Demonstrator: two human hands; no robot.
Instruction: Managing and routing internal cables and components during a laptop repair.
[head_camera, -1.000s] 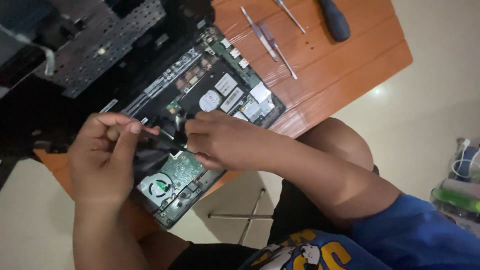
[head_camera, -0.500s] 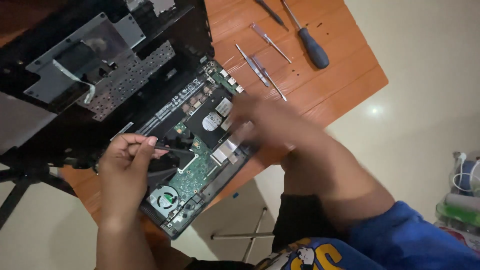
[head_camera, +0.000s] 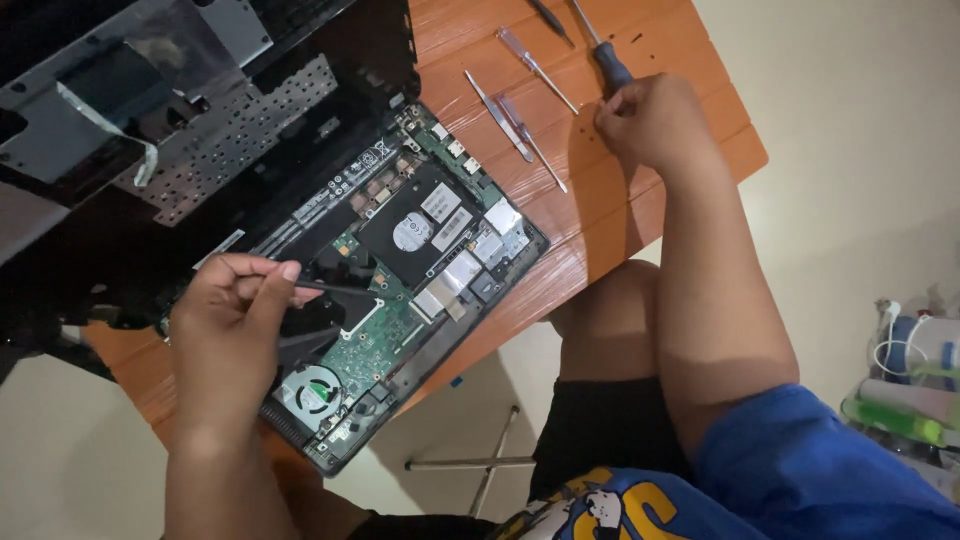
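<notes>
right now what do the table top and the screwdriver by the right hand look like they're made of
Table top: looks like wood planks with an orange-brown glossy finish; seams between boards and light glare show.
Screwdriver at the right hand: thin shiny shaft, likely metal; dark blue handle, probably plastic or rubber, hard to tell.

My 2 hands are bare: no gloves, rings or watch on the left hand (head_camera: 225, 335) or the right hand (head_camera: 650, 120), and both forearms are uncovered up to the elbow. My nails are short and plain. I wear a blue short-sleeved shirt (head_camera: 800, 470) (its sleeve ends above my right elbow) with a yellow, white and dark printed design (head_camera: 600, 505) on the chest. Below it are black shorts (head_camera: 600, 425), leaving my knee (head_camera: 600, 310) bare.
</notes>
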